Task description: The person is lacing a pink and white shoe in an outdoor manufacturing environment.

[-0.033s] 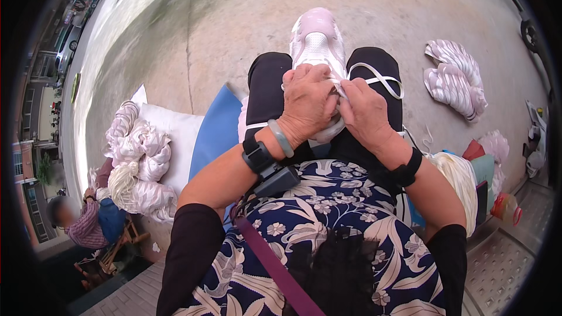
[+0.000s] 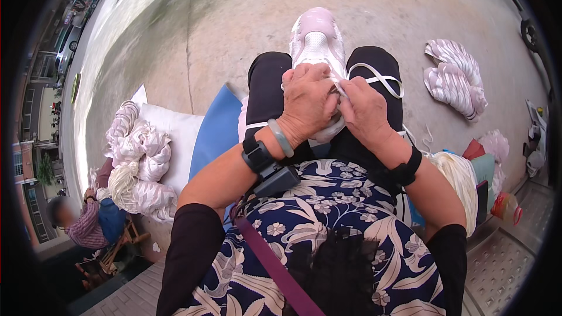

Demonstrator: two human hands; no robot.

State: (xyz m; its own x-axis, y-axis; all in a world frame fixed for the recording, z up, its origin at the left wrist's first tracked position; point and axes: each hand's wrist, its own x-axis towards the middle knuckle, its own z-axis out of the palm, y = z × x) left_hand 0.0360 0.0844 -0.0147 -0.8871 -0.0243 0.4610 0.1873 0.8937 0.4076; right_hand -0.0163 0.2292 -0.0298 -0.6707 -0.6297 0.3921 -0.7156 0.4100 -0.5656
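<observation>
Navy top (image 2: pixel 339 208), cream floral print; black oversleeves (image 2: pixel 188 251); black wrist straps (image 2: pixel 410 168); pale grey-green bangle (image 2: pixel 280 138) at left; purple strap (image 2: pixel 274 264); black trousers (image 2: pixel 268 76)

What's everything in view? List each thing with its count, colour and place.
Shoe: 1, white and pink, between the knees
Lace: count unclear, white, at the hands, looping over the right knee
Bundles: several, pink and white, on the left; more on the floor at right
Blue sheet: 1, blue, left of the knees
White sheet: 1, white, beside it
Cords: many, cream, beside the right forearm
Bottle: 1, clear and red, lower right
Wheel: 1, black, right rim
Co-worker: 1, checked purplish top, far left
Bangle: 1, grey-green, left wrist
Left hand: 1, bare, over the shoe
Right hand: 1, bare, pinching the lace
</observation>
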